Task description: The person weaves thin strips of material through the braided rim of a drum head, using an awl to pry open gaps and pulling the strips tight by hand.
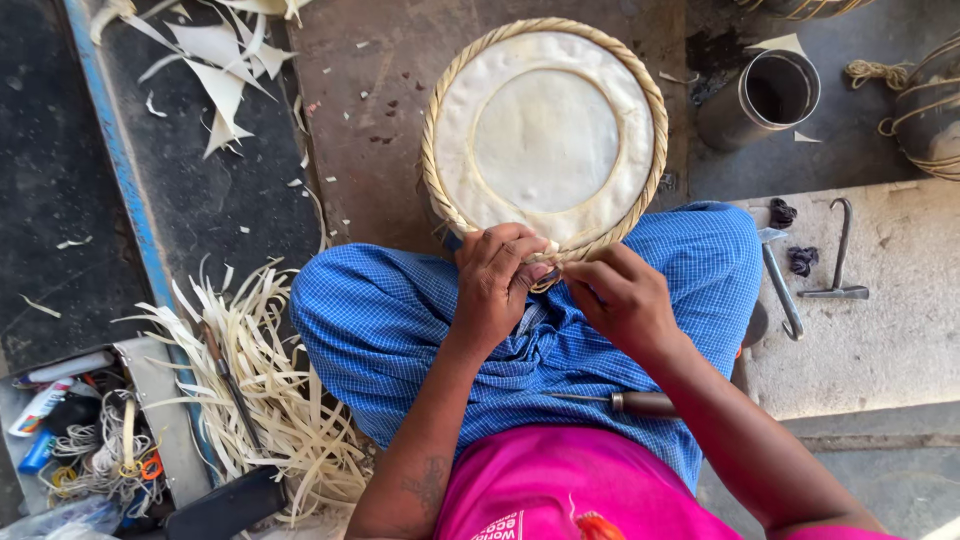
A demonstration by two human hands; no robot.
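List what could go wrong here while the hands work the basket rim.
1. Both hands, left hand and right hand, pinch the woven rim of the basket at one spot; the strip there may slip loose.
2. The awl lies loose on the lap beneath the forearms, so it might jab an arm or roll off.
3. Loose cane strips beside the knee could snag.

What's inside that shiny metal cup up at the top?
The metal cup stands open on the ground, right of the round woven tray. Only dark shadow shows inside it; I cannot tell if it holds anything. Its bottom is hidden by its wall.
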